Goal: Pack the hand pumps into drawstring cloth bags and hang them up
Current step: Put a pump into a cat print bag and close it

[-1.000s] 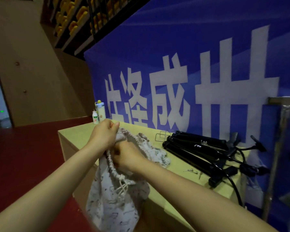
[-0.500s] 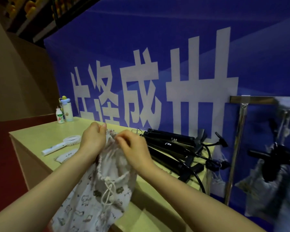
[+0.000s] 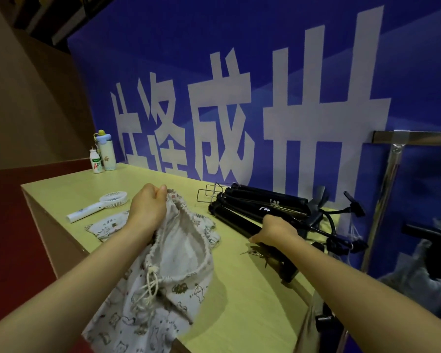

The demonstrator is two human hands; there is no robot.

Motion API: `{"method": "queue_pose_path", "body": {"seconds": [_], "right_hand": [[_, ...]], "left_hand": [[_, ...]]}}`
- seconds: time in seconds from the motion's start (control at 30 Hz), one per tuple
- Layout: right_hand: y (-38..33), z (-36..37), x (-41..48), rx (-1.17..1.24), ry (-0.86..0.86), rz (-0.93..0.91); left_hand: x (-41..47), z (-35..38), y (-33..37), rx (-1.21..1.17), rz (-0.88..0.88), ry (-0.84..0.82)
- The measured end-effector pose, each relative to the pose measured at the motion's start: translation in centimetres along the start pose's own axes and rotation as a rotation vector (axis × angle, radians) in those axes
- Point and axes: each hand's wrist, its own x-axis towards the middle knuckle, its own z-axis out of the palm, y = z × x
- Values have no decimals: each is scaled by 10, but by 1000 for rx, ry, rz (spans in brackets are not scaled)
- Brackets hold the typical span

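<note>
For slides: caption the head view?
Left hand holds the bag open; right hand grips a pump on the table.

1. The left hand point(image 3: 148, 210) is bare, and the left forearm point(image 3: 74, 289) is uncovered down to the frame's lower edge.
2. The right hand point(image 3: 275, 231) is bare, and the right forearm point(image 3: 367, 289) is likewise sleeveless.
3. Both arms look slim and smooth.

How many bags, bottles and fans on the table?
Bags: 2, the held bag pinched at its rim by the left hand, and the flat bag behind it
Bottles: 2, the small bottle and the flask
Fans: 1, the fan
Total: 5
</note>
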Motion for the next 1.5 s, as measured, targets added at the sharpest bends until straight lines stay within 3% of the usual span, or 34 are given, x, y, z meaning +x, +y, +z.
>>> {"method": "queue_pose_path", "body": {"seconds": [0.27,0.53,0.73,0.93,1.13,1.3,1.5], "right_hand": [[2,0,9,-31,9,-9],[-19,-24,-5,-39,167,-121],[-44,-57,-41,67,305,-349],[-60,-76,-86,162,246,-648],[-75,-84,-116,-1,277,-859],[-76,-93,-121,-228,432,-955],[-82,-93,-125,-441,562,-1058]], "left_hand": [[4,-6,-9,24,-63,30],[10,-39,-15,111,-113,94],[8,-82,-23,205,-194,190],[6,-131,-26,194,-268,251],[4,-158,-24,108,-273,302],[0,-170,-19,-4,-278,329],[-3,-166,-3,125,-138,362]]}}
